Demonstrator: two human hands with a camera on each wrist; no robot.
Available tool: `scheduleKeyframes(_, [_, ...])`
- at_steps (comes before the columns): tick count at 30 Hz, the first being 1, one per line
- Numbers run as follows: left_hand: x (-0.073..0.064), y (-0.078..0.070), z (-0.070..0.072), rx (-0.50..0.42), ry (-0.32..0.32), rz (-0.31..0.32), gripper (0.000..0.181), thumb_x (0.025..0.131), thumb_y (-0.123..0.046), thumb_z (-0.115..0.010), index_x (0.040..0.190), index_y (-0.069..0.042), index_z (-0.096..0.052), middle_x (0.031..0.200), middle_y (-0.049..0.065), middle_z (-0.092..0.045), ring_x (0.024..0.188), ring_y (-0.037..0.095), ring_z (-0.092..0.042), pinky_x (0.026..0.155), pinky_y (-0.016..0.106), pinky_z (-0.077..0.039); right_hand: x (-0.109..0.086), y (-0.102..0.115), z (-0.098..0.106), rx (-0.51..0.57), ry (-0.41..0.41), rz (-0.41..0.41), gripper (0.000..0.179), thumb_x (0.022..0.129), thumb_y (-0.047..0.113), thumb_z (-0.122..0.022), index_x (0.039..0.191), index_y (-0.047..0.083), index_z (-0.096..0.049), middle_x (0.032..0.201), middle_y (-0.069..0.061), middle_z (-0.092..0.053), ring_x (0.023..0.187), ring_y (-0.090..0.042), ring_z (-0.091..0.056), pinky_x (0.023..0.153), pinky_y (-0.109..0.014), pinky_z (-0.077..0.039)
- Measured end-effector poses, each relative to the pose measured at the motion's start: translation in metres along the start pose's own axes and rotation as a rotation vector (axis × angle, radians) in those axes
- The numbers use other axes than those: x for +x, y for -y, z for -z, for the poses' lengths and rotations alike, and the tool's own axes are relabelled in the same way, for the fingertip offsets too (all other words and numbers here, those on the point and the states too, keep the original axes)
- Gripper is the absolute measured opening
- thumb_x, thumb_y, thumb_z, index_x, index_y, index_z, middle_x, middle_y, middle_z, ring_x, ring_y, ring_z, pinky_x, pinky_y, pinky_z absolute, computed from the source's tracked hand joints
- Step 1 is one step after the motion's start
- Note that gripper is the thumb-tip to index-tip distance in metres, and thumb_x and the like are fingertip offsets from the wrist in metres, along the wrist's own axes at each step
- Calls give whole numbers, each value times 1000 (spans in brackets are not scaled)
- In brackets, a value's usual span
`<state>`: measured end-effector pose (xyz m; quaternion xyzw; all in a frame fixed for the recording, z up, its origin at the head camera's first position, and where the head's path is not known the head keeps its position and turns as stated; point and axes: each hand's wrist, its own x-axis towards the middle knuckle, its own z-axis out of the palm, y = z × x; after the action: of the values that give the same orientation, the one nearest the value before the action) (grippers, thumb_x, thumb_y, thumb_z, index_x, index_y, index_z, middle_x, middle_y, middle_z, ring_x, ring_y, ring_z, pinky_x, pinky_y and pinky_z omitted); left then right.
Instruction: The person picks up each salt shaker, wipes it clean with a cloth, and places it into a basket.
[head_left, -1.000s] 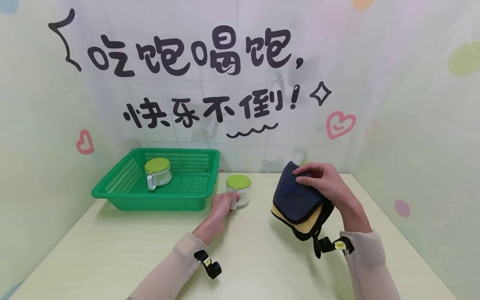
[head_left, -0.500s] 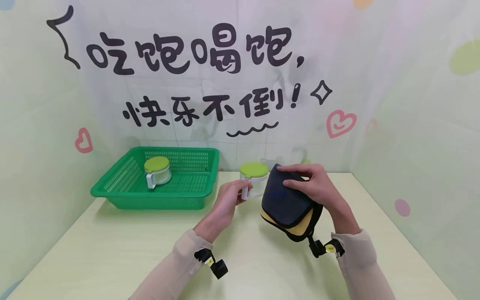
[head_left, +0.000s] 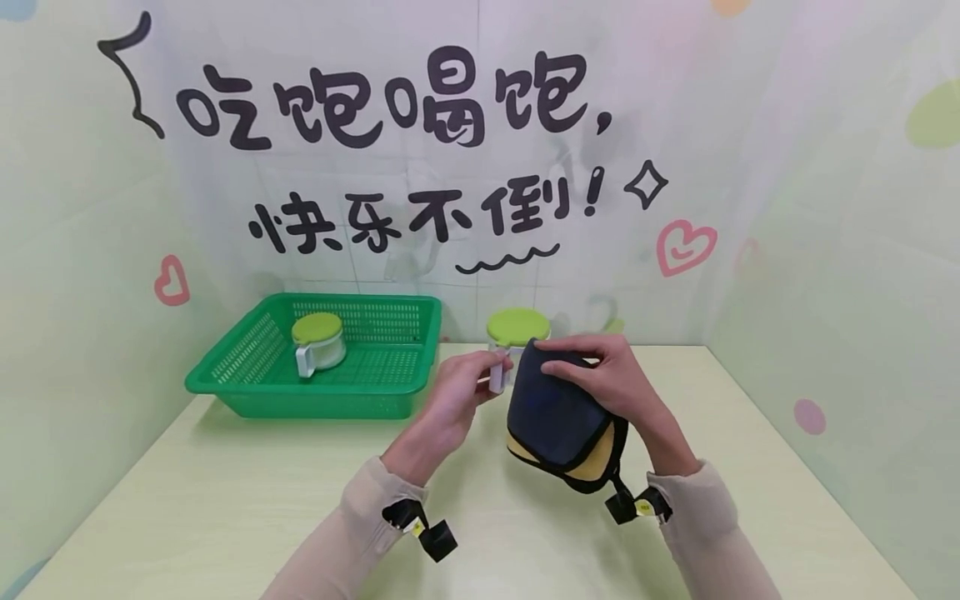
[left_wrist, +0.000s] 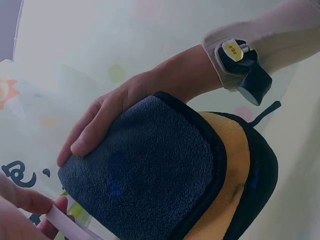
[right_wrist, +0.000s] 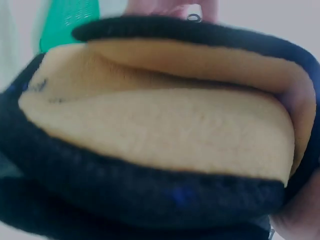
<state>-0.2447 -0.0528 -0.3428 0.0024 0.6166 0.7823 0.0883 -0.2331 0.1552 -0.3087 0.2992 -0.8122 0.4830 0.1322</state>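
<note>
My left hand (head_left: 453, 393) grips the white handle of a clear seasoning jar with a green lid (head_left: 518, 326), held up above the tabletop. In my right hand (head_left: 611, 375) is a folded cleaning cloth (head_left: 557, 407), navy outside and yellow inside with black edging, pinched near its top. The cloth overlaps the jar's right side and hides most of its body in the head view. From the left wrist, the handle (left_wrist: 70, 224) shows between my fingers, beside the cloth's navy face (left_wrist: 145, 165). The right wrist view is filled by the cloth's yellow folds (right_wrist: 165, 125).
A green plastic basket (head_left: 315, 406) stands at the back left of the pale table (head_left: 247, 500). Inside it sits a second jar (head_left: 319, 342) with a green lid and white handle. A printed curtain (head_left: 420, 283) hangs behind, with side panels left and right.
My left hand has lifted the jar off the table and moved it right. My right hand has brought the cloth left, over the jar's side.
</note>
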Motion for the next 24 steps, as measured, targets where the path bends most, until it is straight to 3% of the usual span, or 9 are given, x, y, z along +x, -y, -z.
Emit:
scheduleKeyframes(6, [-6,-1,-3,40,43,-3,24,95,-19,-54,97,0,-68,113,6,-61,101,22,-57,93,36,-48,0,3,-11,-102,-68,108,27,81,5,-74,108,4,-73,103,-10,-74,99,-18,-69,84,-20,-53])
scheduleKeyframes(12, [-8,-2,-3,82,49,-28,24,94,-18,-54,96,1,-69,112,6,-63,103,21,-58,94,37,-48,3,-26,-17,-186,-114,266,24,78,8,-78,102,11,-76,95,-3,-76,93,-14,-71,85,-17,-51])
scheduleKeyframes(19, [-5,-6,1,109,49,-24,24,94,-20,-55,93,-1,-70,102,4,-63,98,19,-58,90,35,-49,2,-33,-27,-339,-91,236,21,80,18,-77,100,20,-77,95,6,-75,94,-9,-70,84,-31,-54])
scheduleKeyframes(24, [-3,-8,4,90,30,-15,25,94,-21,-57,95,0,-70,98,4,-64,96,20,-58,87,34,-51,2,-35,-35,-400,-39,219,17,79,18,-78,96,21,-78,91,7,-75,85,-7,-70,72,-28,-53])
